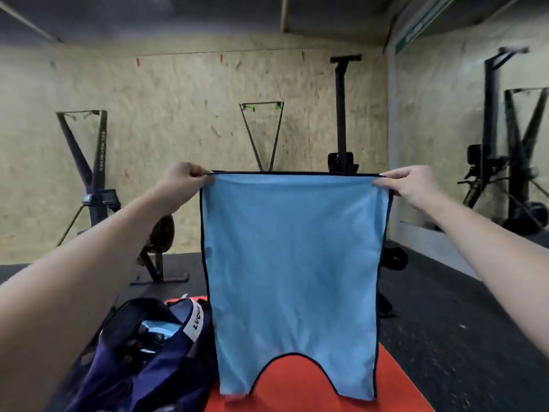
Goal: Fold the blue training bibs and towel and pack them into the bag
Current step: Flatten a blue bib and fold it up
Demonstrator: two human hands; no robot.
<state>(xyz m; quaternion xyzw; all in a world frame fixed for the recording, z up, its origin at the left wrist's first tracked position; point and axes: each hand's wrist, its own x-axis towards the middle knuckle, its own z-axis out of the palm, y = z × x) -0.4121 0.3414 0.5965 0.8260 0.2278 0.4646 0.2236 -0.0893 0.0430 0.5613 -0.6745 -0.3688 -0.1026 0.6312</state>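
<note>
Two grips pinch the blue bib (292, 269) by its top corners, left hand (181, 179) and right hand (411, 182); it hangs between them.

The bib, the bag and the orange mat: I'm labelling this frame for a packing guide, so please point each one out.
blue bib (292, 263), head view, middle of the hanging cloth.
bag (154, 367), head view, dark blue side fabric.
orange mat (292, 388), head view, bare part under the bib's cutout.

Light-blue bib (292, 263) hangs flat, upside-down, beside open navy bag (142, 352).
</note>
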